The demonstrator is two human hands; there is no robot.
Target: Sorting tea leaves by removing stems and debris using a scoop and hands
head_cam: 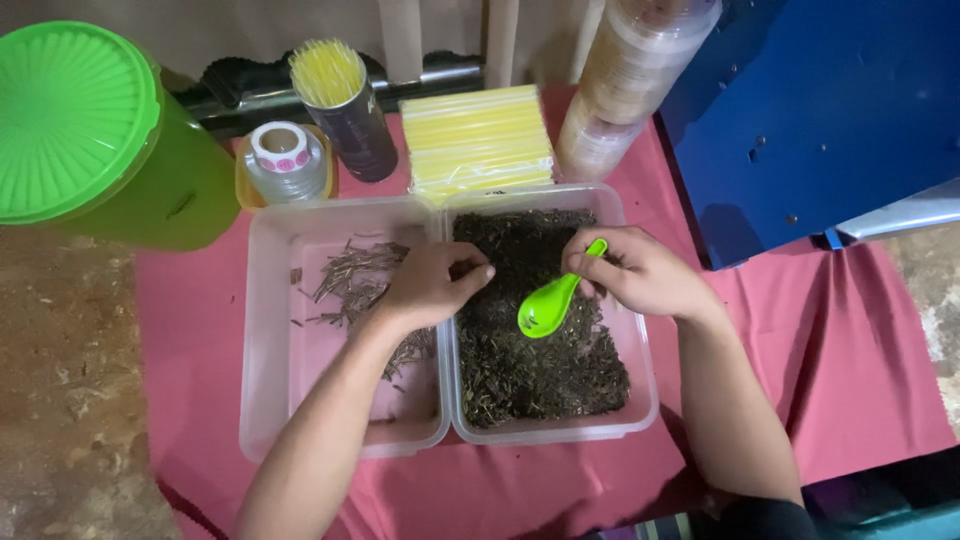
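My right hand (pixel 640 272) was closed around the handle of a bright green plastic spoon (pixel 553 300), gripping it near the top so the bowl of the spoon hung down and to the left, just above the dark dried leaves (pixel 530 370). Those leaves filled the right clear plastic tub (pixel 640 400) almost from wall to wall. My left hand (pixel 432 285) reached across the wall shared by the two tubs, its fingers pinched together at the edge of the dark leaves, close to the spoon but not touching it; I could not tell whether anything was caught between the fingertips.

The left clear plastic tub (pixel 265 380) stood touching the right one and held only a thin scatter of pale dry stems (pixel 355 280), mostly in its far half and partly under my left wrist. Both tubs sat on a pink cloth (pixel 850 370) covering the tabletop.

Beyond the tubs lay a flat bundle of yellow straws (pixel 478 140), and just left of it stood a dark cup packed with upright yellow straws (pixel 345 105). A roll of tape (pixel 285 160) rested beside that cup, and a large green lidded container (pixel 90 130) stood at the far left. A stack of clear lids (pixel 630 80) leaned at the back right, near a blue panel (pixel 830 110).
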